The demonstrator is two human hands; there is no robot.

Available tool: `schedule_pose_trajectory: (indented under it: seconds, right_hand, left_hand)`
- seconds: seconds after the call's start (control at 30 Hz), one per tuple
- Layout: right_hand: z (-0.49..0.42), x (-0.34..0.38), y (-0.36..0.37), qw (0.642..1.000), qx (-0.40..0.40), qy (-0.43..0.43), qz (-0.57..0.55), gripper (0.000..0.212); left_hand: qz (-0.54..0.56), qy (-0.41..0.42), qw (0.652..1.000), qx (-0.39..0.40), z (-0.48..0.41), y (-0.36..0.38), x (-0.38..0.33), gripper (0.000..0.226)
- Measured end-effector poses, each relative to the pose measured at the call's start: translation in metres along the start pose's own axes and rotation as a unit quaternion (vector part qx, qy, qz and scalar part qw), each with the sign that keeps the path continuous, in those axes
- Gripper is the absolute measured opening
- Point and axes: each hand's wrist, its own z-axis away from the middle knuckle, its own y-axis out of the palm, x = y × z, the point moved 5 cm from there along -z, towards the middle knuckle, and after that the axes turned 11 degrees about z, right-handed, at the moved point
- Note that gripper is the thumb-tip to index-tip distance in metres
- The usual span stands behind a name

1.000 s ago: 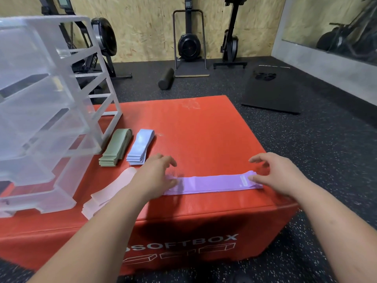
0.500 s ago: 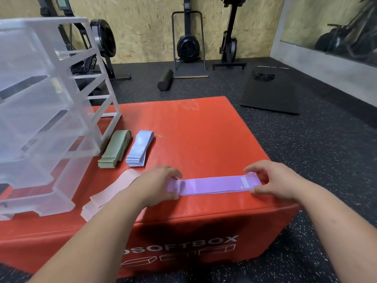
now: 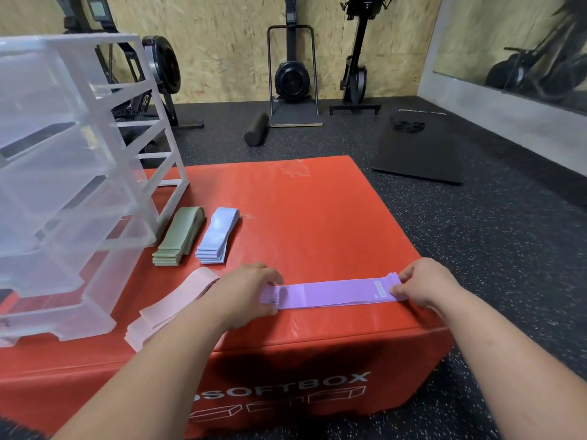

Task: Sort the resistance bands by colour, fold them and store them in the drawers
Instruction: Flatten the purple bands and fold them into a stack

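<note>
The left grip (image 3: pixel 244 293) is closed on one end of a purple resistance band (image 3: pixel 336 293), fingers curled over the top of the fabric and thumb tucked against its near edge. The right grip (image 3: pixel 425 285) pinches the opposite end between thumb and fingertips. The band runs straight between the two grips and lies flat on top of a red soft box (image 3: pixel 317 217), close to the box's front edge. A small pale label (image 3: pixel 379 289) sits on the band just inside the right grip.

Just to the outside of the left grip, partly hidden under that forearm, lies a loose pile of pink bands (image 3: pixel 171 309). Beyond the left grip, farther from the person, are two neat folded stacks side by side: blue bands (image 3: pixel 216 236) nearer the grip's line, and green bands (image 3: pixel 181 236) just past them to the left. Farther left again stands a clear plastic drawer unit (image 3: pixel 63 185), its drawers pulled partly out.

Well beyond both grips, on the dark speckled floor, lie a black foam roller (image 3: pixel 256 133) and a black mat (image 3: pixel 419 154), with exercise machines (image 3: pixel 292 77) standing against a chipboard wall.
</note>
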Motion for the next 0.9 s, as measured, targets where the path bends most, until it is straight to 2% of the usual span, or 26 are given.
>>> schedule_pose_trajectory:
  seconds: [0.17,0.37,0.5,0.63,0.7,0.77,0.83,0.9]
  right_hand:
    - [0.005,0.007,-0.003,0.999,0.037,0.014,-0.011,0.018]
    - [0.012,0.010,-0.014,0.997,-0.015,0.001,-0.071,0.011]
    - [0.020,0.016,-0.021,0.992,-0.002,-0.012,-0.127,0.019]
    - [0.028,0.026,-0.033,0.982,-0.026,-0.054,-0.180,0.022]
    - [0.034,0.036,-0.036,0.979,-0.046,-0.083,-0.182,0.025]
    - [0.042,0.049,-0.037,0.976,-0.062,-0.111,-0.175,0.028]
    - [0.052,0.065,-0.039,0.973,-0.090,-0.141,-0.162,0.029]
    - [0.064,0.081,-0.039,0.966,-0.119,-0.167,-0.157,0.031]
  left_hand:
    - [0.003,-0.001,1.000,0.004,-0.001,0.000,0.000,0.046]
    - [0.001,-0.009,1.000,0.013,-0.005,-0.001,0.000,0.035]
    - [-0.022,-0.008,1.000,0.018,-0.007,0.001,-0.001,0.036]
    - [-0.037,0.016,0.999,-0.034,-0.009,-0.003,-0.017,0.036]
    - [0.038,0.020,0.995,-0.086,-0.013,-0.006,-0.034,0.024]
    - [0.180,-0.010,0.976,-0.120,-0.020,-0.001,-0.052,0.008]
    - [0.326,-0.048,0.935,-0.129,-0.027,0.009,-0.067,0.010]
    - [0.458,-0.091,0.876,-0.119,-0.032,0.018,-0.080,0.020]
